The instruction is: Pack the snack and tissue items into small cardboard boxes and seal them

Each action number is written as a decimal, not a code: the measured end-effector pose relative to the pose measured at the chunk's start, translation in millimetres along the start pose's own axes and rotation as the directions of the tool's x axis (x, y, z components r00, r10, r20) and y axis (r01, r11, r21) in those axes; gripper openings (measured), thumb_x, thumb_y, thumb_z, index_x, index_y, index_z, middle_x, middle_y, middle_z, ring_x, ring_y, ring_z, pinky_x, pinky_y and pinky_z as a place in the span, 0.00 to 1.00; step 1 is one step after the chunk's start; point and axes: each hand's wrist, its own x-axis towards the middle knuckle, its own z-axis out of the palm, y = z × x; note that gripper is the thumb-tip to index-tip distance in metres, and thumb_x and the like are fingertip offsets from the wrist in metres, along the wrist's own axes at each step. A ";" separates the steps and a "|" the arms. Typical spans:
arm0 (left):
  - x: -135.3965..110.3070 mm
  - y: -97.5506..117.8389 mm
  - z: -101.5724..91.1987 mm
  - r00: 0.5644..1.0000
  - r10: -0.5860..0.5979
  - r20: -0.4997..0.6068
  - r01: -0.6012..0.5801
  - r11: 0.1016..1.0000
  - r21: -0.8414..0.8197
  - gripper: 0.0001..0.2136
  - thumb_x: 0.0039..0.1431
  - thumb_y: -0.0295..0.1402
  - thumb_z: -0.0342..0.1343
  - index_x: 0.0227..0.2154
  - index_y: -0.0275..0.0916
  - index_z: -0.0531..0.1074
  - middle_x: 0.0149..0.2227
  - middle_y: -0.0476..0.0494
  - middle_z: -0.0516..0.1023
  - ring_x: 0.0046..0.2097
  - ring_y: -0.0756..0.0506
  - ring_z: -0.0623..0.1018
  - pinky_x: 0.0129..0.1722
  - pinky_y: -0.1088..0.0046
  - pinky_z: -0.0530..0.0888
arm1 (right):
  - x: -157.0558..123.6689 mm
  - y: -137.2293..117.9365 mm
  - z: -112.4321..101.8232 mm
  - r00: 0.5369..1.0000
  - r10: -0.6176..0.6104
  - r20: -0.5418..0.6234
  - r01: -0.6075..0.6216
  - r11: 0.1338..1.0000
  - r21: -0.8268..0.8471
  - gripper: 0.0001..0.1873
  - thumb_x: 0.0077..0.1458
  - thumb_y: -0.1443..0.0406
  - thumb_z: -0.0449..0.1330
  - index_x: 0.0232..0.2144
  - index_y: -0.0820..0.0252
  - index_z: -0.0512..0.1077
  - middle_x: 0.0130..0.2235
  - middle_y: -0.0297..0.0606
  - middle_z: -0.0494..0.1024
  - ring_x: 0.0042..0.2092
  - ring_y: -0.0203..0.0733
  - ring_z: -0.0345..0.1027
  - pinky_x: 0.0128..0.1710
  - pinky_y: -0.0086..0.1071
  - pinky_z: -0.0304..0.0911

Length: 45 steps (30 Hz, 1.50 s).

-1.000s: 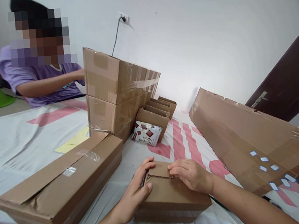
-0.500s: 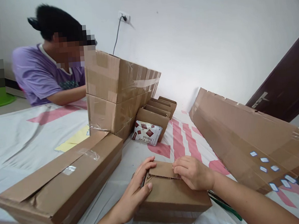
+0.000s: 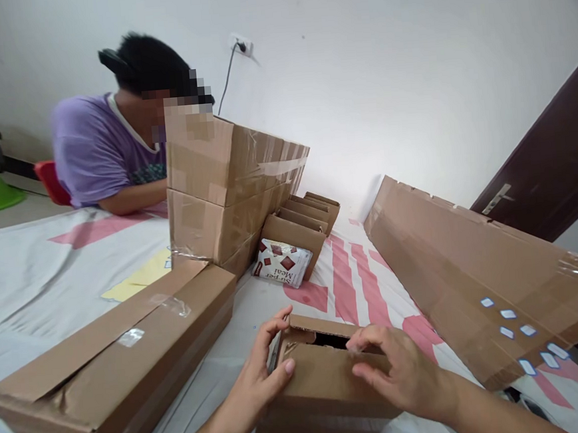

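Observation:
A small brown cardboard box [image 3: 327, 387] stands on the cloth in front of me, with a dark gap between its top flaps. My left hand [image 3: 264, 372] grips the box's left side, fingers toward the far corner and thumb over the top edge. Over the right part of the top is my right hand [image 3: 396, 371], its curled fingers and thumb apart at the flap edge by the gap. What lies inside the box is too dark to make out.
A long taped carton [image 3: 129, 349] lies at left. Behind it rise stacked cartons [image 3: 199, 163], beside a row of open boxes [image 3: 304, 222] and a printed white packet [image 3: 282, 260]. A large cardboard panel [image 3: 474, 275] leans at right. A person in purple [image 3: 94, 152] sits across.
The top of the small box has come open, showing a dark gap. My right hand has loosened its fingers and shifted slightly right and nearer. The left hand stays at the box's side.

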 end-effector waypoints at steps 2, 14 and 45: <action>1.1 4.0 -0.7 0.999 0.025 0.030 -0.026 0.999 0.033 0.19 0.58 0.52 0.50 0.45 0.44 0.64 0.67 0.37 0.53 0.68 0.35 0.49 0.62 0.50 0.55 | 2.5 -4.8 5.5 0.999 -0.022 0.037 0.024 0.999 -0.042 0.16 0.54 0.72 0.56 0.44 0.54 0.61 0.39 0.36 0.77 0.39 0.40 0.72 0.39 0.34 0.68; 2.2 0.8 1.5 0.999 0.009 0.039 -0.009 1.000 0.014 0.19 0.59 0.52 0.49 0.38 0.42 0.73 0.67 0.41 0.49 0.66 0.33 0.54 0.63 0.53 0.55 | 14.2 -2.4 25.7 0.971 -0.208 0.123 0.239 0.894 -0.379 0.06 0.59 0.72 0.50 0.35 0.57 0.64 0.28 0.34 0.74 0.28 0.39 0.66 0.28 0.33 0.57; 8.2 12.7 3.2 1.000 0.022 -0.016 -0.018 0.979 0.202 0.21 0.57 0.52 0.49 0.38 0.40 0.72 0.63 0.35 0.58 0.66 0.37 0.56 0.63 0.57 0.57 | -30.7 6.0 7.3 0.862 0.133 -0.489 -0.139 0.990 0.025 0.13 0.55 0.72 0.56 0.37 0.53 0.56 0.35 0.35 0.74 0.37 0.38 0.73 0.37 0.35 0.70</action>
